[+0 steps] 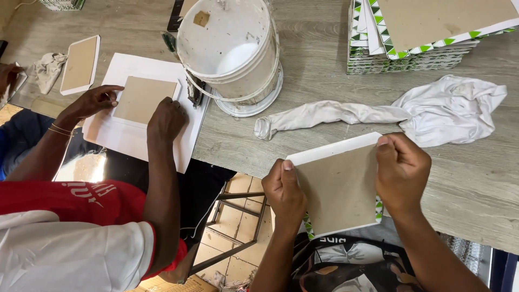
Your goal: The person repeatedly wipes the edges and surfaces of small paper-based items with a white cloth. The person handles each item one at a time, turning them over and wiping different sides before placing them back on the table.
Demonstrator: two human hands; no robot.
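Both hands grip one brown board (339, 189) — left hand (285, 192) on its left edge, right hand (401, 170) on its right — just below the white rag (432, 111)

Both hands gripping square board panel (339, 186), brown face up, white paper folded along top edge: left hand (285, 192) on left edge, right hand (401, 171) at top right corner. White rag (427, 111) beyond. White bucket (232, 46) near co-worker's hands (165, 120).
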